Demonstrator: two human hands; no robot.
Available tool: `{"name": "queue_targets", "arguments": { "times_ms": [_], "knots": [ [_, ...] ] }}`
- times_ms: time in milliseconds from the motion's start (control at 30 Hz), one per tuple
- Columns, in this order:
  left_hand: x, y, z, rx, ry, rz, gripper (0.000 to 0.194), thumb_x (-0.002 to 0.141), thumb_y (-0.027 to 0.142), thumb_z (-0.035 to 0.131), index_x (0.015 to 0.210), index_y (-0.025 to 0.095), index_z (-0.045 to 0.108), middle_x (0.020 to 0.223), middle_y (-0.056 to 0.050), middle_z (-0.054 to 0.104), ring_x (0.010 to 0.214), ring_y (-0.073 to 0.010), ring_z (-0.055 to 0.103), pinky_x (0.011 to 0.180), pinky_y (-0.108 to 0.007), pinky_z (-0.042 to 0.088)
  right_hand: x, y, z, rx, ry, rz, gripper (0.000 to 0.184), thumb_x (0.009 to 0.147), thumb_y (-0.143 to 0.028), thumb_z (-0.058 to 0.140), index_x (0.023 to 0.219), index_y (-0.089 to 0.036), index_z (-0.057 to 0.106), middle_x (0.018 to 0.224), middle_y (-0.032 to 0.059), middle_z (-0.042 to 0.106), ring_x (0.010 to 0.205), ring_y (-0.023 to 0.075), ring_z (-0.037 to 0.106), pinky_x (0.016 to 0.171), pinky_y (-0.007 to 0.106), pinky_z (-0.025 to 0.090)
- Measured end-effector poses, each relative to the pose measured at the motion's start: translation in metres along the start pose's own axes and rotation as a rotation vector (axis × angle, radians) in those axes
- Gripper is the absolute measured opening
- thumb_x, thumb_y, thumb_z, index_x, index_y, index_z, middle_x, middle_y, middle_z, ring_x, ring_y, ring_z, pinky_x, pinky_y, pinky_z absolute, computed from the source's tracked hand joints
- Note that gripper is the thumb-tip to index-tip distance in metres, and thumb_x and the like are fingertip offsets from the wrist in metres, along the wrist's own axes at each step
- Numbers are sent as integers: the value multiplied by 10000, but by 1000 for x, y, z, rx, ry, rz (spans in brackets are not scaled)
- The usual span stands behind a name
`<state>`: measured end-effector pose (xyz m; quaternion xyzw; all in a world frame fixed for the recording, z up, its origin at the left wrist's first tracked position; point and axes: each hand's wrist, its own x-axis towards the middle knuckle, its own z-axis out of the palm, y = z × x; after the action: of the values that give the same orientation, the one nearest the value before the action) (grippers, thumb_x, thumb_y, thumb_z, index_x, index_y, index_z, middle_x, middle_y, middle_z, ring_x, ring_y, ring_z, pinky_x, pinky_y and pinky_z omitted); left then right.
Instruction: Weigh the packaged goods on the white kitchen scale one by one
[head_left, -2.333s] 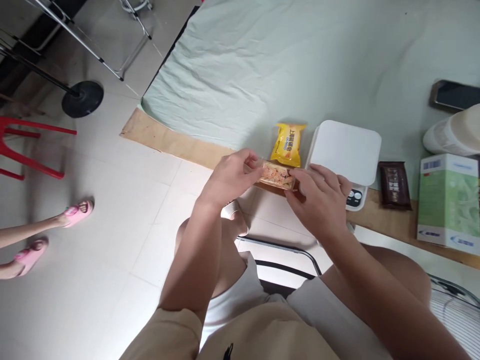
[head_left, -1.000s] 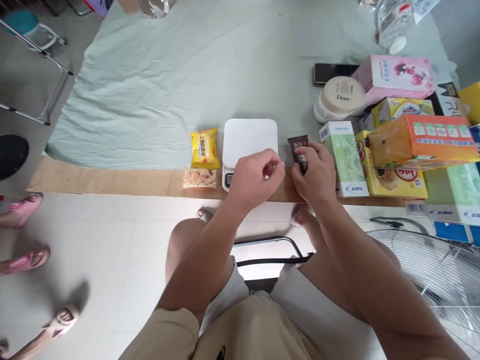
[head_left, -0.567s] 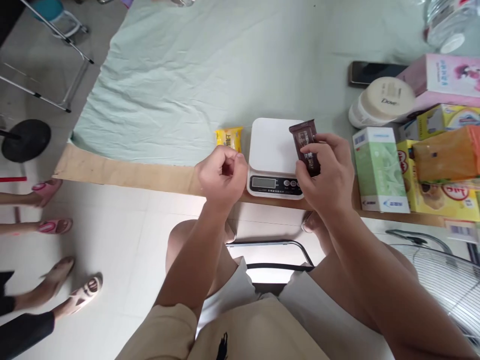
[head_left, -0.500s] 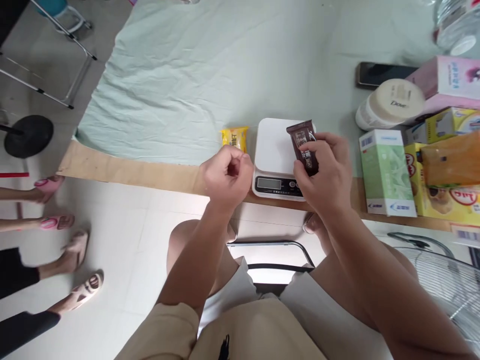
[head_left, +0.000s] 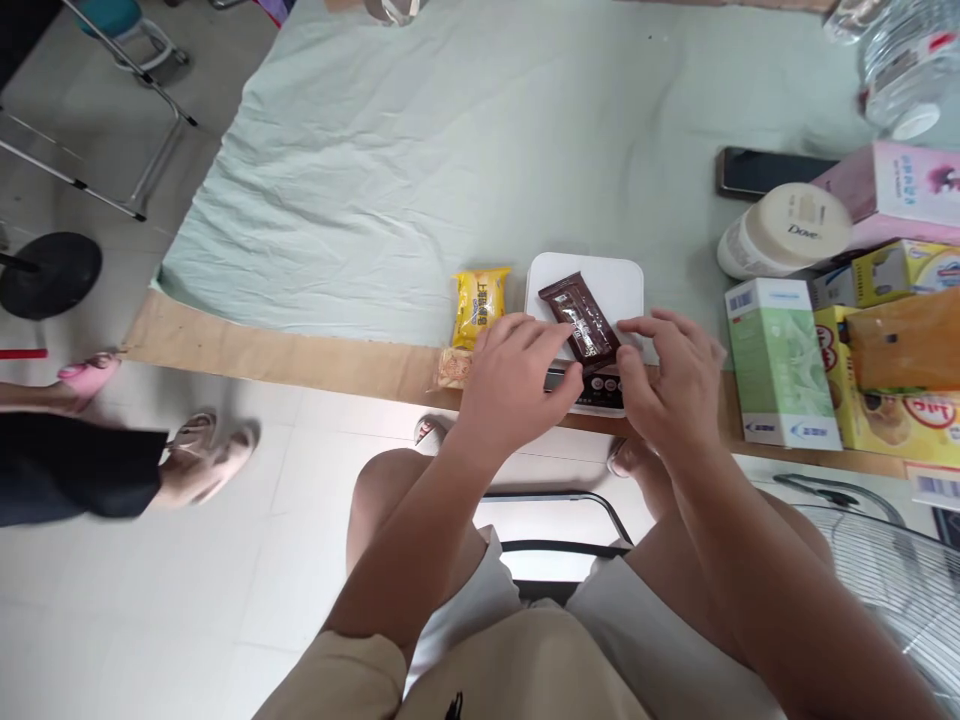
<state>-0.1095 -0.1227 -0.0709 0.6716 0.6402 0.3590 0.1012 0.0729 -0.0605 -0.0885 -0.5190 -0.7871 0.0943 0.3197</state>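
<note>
While the brown packet [head_left: 580,318] lies flat, both hands [head_left: 671,385] beside it, palms down, fingers loosely parted.

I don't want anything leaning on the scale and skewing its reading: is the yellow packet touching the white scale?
Apart. The head view shows a strip of green cloth between the yellow packet and the white scale.
</note>
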Motion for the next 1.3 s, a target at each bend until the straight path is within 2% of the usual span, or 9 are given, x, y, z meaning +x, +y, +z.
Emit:
{"name": "queue_targets", "arguments": {
  "times_ms": [167,300,433,567,733,933,1100,1167,1300],
  "knots": [
    [4,11,11,-9,14,-22,277,988,292,632,1210,166,741,1309,-143,753,1329,-322,634,1164,-496,496,-8,-11,1,60,-49,-74,293,958,-333,535,1165,-264,730,1186,75,821,1335,314,678,1096,487,433],
    [12,17,11,-200,153,-81,164,1027,232,596,1084,192,745,1393,-125,717,1210,-221,719,999,-356,606,-10,-17,-2,112,-57,-175,317,985,-314,493,1195,-268,725,1146,67,835,1372,303,673,1064,456,446],
    [19,0,-12,-296,371,-156,121,989,174,634,995,220,745,1242,-72,772,1163,-201,738,913,-318,634,-10,-17,-7,167,2,-238,236,969,-279,530,1137,-265,695,1200,55,832,1348,292,698,1027,431,470],
    [16,-47,-51,-259,601,-338,99,893,138,703,932,223,735,1112,-51,770,976,-200,756,836,-342,637,-7,-11,-11,167,42,-209,181,949,-276,554,1080,-270,678,1160,48,838,1299,300,726,1036,456,497],
    [6,-85,-74,-125,515,-685,71,816,134,685,799,199,708,847,-29,722,722,-168,682,721,-336,572,-5,-6,-13,122,29,-177,153,942,-311,553,1027,-267,672,1105,64,837,1272,316,739,1045,500,527],
    [7,-84,-71,-39,288,-792,217,723,196,765,933,237,725,872,-13,755,898,-230,715,854,-375,544,-5,-2,-13,93,26,-160,152,944,-323,536,1012,-272,662,1083,66,834,1261,323,743,1039,522,536],
    [8,-87,-69,-43,160,-774,226,699,152,729,912,226,720,921,-12,769,719,-177,659,777,-345,534,-6,-1,-11,122,44,-187,133,926,-294,563,1000,-262,668,1054,59,831,1217,325,763,1044,520,538],
    [10,-90,-67,-33,165,-721,208,689,146,715,880,227,710,890,-7,768,694,-170,641,739,-328,522,-7,-1,-13,126,59,-195,129,920,-281,571,998,-256,671,1045,58,827,1198,323,767,1066,528,531],
    [16,-85,-64,-41,375,-610,74,745,198,698,810,231,686,835,-7,757,681,-162,617,678,-316,489,-3,8,-27,41,114,-144,129,904,-291,577,983,-251,670,1037,72,811,1153,320,761,1082,543,525]
  ]
}}
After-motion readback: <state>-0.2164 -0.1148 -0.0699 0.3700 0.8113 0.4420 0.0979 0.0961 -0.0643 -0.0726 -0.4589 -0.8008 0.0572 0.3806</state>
